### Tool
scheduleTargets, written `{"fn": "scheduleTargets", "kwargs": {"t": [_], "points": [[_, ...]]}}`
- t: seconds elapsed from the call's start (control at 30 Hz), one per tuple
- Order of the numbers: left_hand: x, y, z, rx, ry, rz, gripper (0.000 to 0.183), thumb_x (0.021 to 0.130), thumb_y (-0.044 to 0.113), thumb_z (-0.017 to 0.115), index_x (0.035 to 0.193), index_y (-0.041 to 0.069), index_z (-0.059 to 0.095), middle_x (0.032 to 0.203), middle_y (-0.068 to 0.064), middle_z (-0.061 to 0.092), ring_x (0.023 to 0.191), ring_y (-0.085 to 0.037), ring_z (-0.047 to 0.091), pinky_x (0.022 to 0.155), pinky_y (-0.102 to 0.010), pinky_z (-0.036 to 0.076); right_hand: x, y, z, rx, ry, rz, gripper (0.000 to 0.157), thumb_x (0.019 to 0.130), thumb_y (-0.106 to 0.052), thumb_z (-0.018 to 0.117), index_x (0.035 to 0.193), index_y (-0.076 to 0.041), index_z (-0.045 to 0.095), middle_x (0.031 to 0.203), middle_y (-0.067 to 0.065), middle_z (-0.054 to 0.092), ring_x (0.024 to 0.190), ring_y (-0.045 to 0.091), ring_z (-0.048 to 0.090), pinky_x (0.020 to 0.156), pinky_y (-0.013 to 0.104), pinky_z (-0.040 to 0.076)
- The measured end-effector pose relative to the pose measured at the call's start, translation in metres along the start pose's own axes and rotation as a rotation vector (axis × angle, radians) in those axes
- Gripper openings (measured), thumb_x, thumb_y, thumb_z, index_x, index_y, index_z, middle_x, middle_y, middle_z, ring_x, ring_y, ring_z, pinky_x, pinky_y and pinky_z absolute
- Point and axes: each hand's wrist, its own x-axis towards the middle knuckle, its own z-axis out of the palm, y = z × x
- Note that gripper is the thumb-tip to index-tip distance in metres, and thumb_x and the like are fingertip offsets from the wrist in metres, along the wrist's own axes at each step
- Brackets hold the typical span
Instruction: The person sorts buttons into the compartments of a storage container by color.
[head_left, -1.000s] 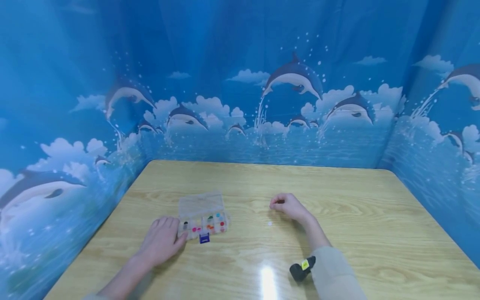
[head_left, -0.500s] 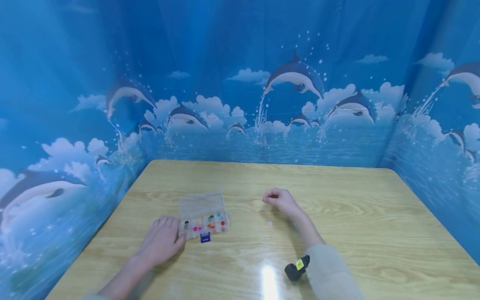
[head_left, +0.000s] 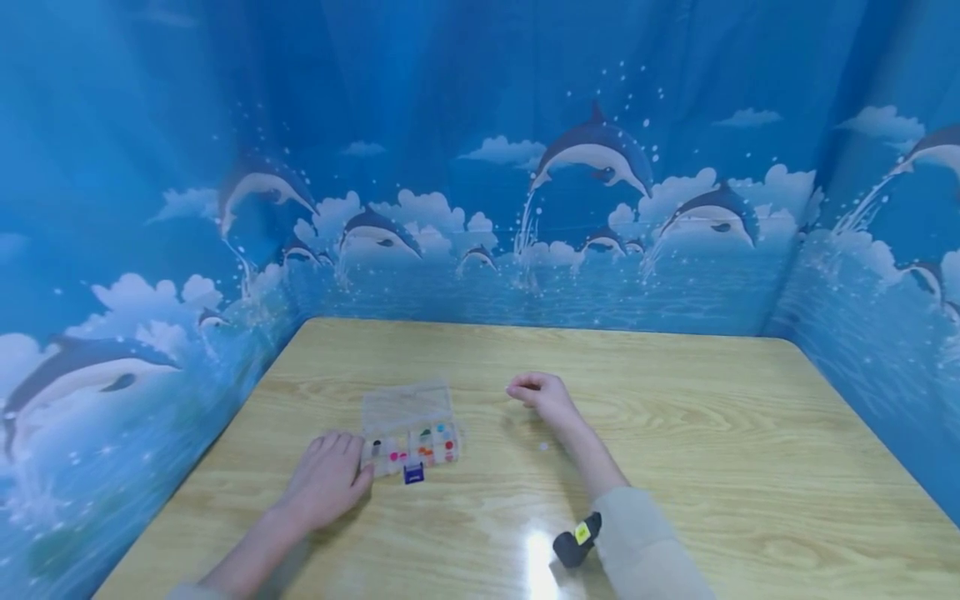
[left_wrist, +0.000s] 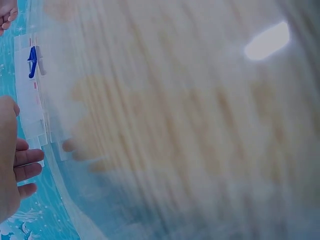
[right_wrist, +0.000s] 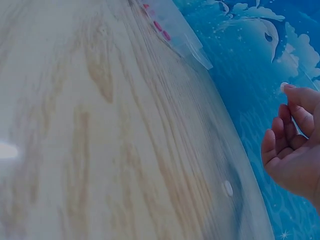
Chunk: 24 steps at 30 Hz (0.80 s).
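Note:
A clear plastic compartment box (head_left: 406, 406) stands on the table with its lid raised. Small coloured pieces (head_left: 426, 452) lie in its compartments, and a blue latch (head_left: 413, 473) hangs at the front. My left hand (head_left: 324, 479) rests against the box's left end, its fingers fairly straight and the thumb by the front corner. To the right of the box, above the table, my right hand (head_left: 545, 398) pinches a tiny white piece (right_wrist: 284, 86) between thumb and forefinger. Another small white disc (head_left: 543, 447) lies on the table nearer to me than that hand.
The wood-grain table (head_left: 720, 433) reaches back to a blue dolphin-print curtain (head_left: 465, 167), which also closes off both sides. A black wrist camera (head_left: 576, 542) is strapped at the right sleeve. Light glares off the table's front.
My right hand has moved left and a little away from me, toward the box, with the white piece. The left hand has stayed at the box.

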Motion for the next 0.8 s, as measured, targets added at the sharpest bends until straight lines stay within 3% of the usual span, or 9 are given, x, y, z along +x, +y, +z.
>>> {"fn": "scheduleTargets", "kwargs": {"t": [0.53, 0.8], "points": [[-0.001, 0.002, -0.001, 0.013, 0.026, 0.018, 0.027, 0.085, 0.025, 0.059, 0.093, -0.001, 0.056, 0.091, -0.015, 0.057, 0.093, -0.033, 0.052, 0.089, -0.049, 0.039, 0.0, -0.006, 0.034, -0.025, -0.046, -0.031, 0.012, 0.083, -0.006, 0.066, 0.09, 0.004, 0.065, 0.083, 0.003, 0.062, 0.076, 0.012, 0.053, 0.066, 0.024, 0.045], [-0.001, 0.001, 0.0, 0.003, 0.017, 0.015, 0.028, 0.086, 0.025, 0.059, 0.096, -0.002, 0.056, 0.092, -0.015, 0.057, 0.094, -0.033, 0.052, 0.09, -0.049, 0.039, 0.001, -0.012, 0.054, -0.011, -0.085, -0.064, 0.015, 0.083, -0.008, 0.067, 0.091, 0.005, 0.065, 0.085, 0.003, 0.063, 0.079, 0.012, 0.055, 0.071, 0.026, 0.046]]}}
